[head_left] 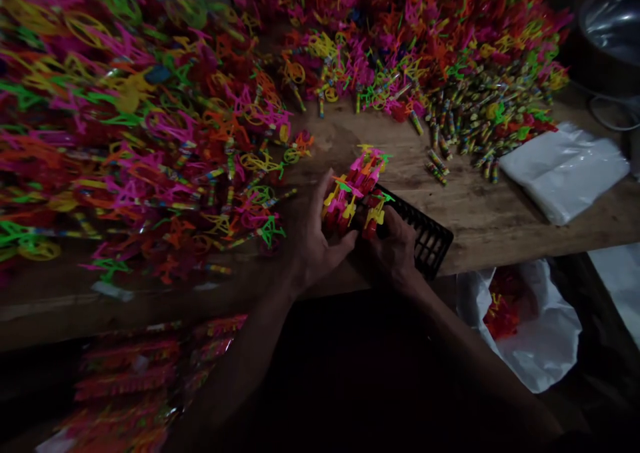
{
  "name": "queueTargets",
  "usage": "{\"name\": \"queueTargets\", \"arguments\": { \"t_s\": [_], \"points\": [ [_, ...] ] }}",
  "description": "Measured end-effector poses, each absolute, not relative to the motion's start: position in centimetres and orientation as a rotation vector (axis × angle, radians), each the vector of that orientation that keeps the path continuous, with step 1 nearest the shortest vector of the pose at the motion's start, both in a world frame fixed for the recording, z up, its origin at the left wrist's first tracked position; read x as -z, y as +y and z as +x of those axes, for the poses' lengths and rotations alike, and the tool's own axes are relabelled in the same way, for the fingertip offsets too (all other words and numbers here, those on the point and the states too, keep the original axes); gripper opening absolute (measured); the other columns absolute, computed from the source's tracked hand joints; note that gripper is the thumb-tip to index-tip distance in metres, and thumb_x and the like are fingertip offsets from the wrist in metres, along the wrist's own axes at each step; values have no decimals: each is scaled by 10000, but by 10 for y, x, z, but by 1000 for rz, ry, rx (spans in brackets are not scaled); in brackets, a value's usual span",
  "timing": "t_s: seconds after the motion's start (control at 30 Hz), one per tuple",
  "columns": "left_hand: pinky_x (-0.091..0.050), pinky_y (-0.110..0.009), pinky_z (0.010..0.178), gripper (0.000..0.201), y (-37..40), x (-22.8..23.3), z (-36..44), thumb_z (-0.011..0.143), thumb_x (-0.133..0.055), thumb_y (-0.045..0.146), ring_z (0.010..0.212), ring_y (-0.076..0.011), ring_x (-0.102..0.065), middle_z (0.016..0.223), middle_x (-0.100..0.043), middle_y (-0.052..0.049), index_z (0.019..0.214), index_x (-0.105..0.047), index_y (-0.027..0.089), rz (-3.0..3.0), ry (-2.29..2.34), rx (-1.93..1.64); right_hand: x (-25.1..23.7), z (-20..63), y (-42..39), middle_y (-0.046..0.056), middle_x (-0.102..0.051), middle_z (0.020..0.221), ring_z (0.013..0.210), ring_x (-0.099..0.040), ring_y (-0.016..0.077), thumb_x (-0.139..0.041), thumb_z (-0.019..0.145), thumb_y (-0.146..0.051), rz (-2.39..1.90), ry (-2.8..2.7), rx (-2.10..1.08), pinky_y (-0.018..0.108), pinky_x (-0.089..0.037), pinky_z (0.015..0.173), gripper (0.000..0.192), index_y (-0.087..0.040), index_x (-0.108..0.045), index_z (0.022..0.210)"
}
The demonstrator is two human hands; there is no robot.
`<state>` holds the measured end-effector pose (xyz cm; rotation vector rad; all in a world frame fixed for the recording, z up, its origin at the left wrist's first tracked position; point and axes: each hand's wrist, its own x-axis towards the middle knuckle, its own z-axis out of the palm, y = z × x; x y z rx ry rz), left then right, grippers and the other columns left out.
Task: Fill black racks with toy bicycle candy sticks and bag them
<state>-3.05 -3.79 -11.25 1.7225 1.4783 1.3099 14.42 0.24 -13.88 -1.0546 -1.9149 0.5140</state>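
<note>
My left hand [325,239] curls round a bunch of small bright plastic toys [345,203] in pink, yellow, orange and green, with red lower parts. Close beside it, my right hand [397,243] pinches another such toy [374,216], yellow and green on top and red below. Under and behind the right hand lies a black slotted plastic rack [425,233], tilted across the wooden table [345,133]. The left part of the rack is hidden by the hands and toys.
A big heap of similar toys [150,133] covers the left side; another pile [400,19] lies at the back. Patterned small tubes [460,119] and a stack of clear plastic bags [565,169] lie right. Below the edge are a white lined container [550,346] and packed toys [125,379].
</note>
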Motion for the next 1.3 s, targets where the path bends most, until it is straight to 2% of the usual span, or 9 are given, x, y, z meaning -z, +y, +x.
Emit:
{"name": "queueTargets", "arguments": {
  "t_s": [0.1,0.23,0.4,0.53,0.77,0.93,1.1,1.3],
  "points": [
    [-430,-453,1216,895,-36,111,-28,817,-723,209,1484,-296,-452,1578,-484,-122,1598,-288,246,1729,1549,-1303,137,144,2,18,-645,802,710,-596,167,-570,932,-267,-1044,-1918,-494,276,-479,649,59,-212,-588,919],
    [-496,-411,1154,801,-34,108,-25,822,-743,285,1400,-280,-551,1526,-549,-128,1539,-396,200,1683,1645,-1324,134,144,2,31,-655,812,746,-625,188,-556,940,-272,-1023,-1928,-518,291,-485,658,80,-210,-606,941],
    [-609,-377,966,739,-30,109,-32,787,-744,321,1041,-250,-746,1202,-756,-60,1484,-516,233,1667,1756,-1158,129,143,1,46,-694,862,779,-644,195,-552,936,-258,-1065,-1976,-504,302,-511,687,102,-209,-630,980],
    [-621,-363,914,753,-25,110,-40,735,-760,327,950,-244,-755,1144,-771,-62,1453,-565,214,1698,1748,-1129,127,141,1,32,-678,815,740,-621,178,-558,931,-249,-1082,-1981,-482,287,-504,679,71,-213,-618,924],
    [-629,-359,825,704,-23,107,-38,740,-745,341,833,-219,-733,972,-775,-42,1409,-599,179,1619,1761,-1112,126,136,-1,27,-677,811,727,-611,170,-549,952,-245,-1048,-1934,-449,281,-491,672,85,-207,-624,966],
    [-621,-402,889,713,-25,106,-36,727,-754,333,939,-248,-732,1053,-769,-68,1406,-599,180,1577,1773,-1154,132,139,1,45,-703,885,755,-621,179,-561,939,-236,-1039,-1963,-439,290,-501,675,118,-213,-629,1032],
    [-583,-421,1017,732,-27,101,-31,773,-722,314,1125,-250,-708,1318,-701,-98,1470,-524,204,1524,1674,-1186,132,138,0,35,-682,844,759,-615,182,-550,926,-191,-1024,-1958,-448,288,-487,669,72,-213,-609,961],
    [-522,-461,1118,720,-30,91,-31,805,-700,299,1278,-289,-639,1429,-631,-109,1490,-494,219,1597,1642,-1194,128,135,-1,29,-659,807,735,-591,179,-537,922,-153,-1002,-1956,-434,282,-462,664,81,-213,-591,919]
  ]
}}
